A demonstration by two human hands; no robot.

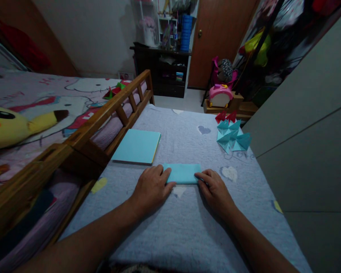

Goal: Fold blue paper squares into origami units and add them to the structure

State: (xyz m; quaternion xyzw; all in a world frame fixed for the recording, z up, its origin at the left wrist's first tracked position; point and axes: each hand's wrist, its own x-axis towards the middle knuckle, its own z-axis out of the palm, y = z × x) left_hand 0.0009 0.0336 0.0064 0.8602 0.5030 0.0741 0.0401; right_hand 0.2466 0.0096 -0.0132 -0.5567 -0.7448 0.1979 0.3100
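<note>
A light-blue sheet of origami paper (184, 174), folded into a flat oblong, lies on the bed between my two hands. My left hand (152, 185) grips its left end, thumb at the near edge and fingers on top. At the right end, my right hand (214, 187) holds the paper by its lower corner with thumb and forefinger. Beyond my left hand rests a stack of square light-blue paper (138, 146), with a yellow edge showing at its side. Folded blue paper shapes (233, 136) stand at the far right, with red folded paper (226, 116) behind them.
A wooden bed rail (108, 113) runs along the left, with a yellow plush toy (14, 127) on the bed past it. A pale cabinet (309, 125) borders the right side. Past the foot stand a dark shelf unit (161, 72) and a pink toy case (221, 95).
</note>
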